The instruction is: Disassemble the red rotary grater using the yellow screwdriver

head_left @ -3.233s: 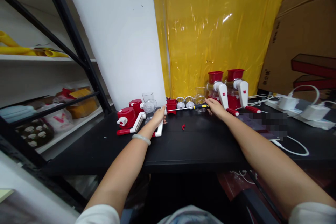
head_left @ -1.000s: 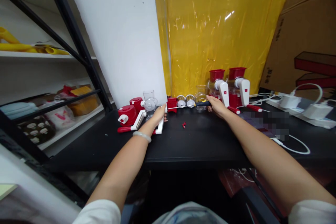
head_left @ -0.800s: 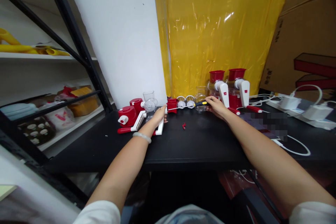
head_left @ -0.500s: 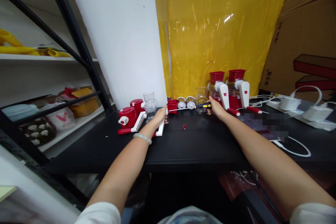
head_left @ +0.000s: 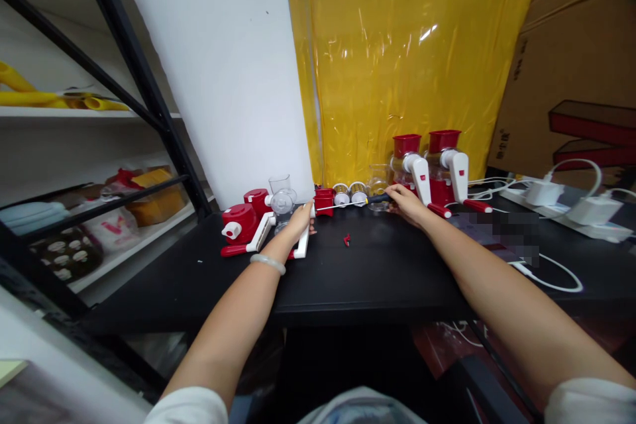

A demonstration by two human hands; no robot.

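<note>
1. I have the left hand (head_left: 299,220) with its fingers wrapped around a white crank arm (head_left: 303,246), which stands tilted, its red end low by the table (head_left: 377,285).
2. My right hand (head_left: 405,202) has its fingers closed around the dark handle of a screwdriver (head_left: 377,199).
3. Screwdriver lies roughly level, shaft pointing left; tip reaches the upper end of the crank arm by the left fingers. I can't tell how deep it sits.
4. Small red part (head_left: 346,240) on the table, near side of the shaft, between the hands.
5. Far side, behind the shaft: red container (head_left: 324,201), two metal drums (head_left: 350,193) side by side, clear container (head_left: 379,179) beside them.
6. Left of the left hand: clear housing (head_left: 281,200), red base (head_left: 240,222), second crank (head_left: 262,232) with red grip.
7. Far right: two upright red-and-white grinders (head_left: 450,175), cranks hanging down.
8. Right of those, a power strip (head_left: 611,230) with white plugs.
</note>
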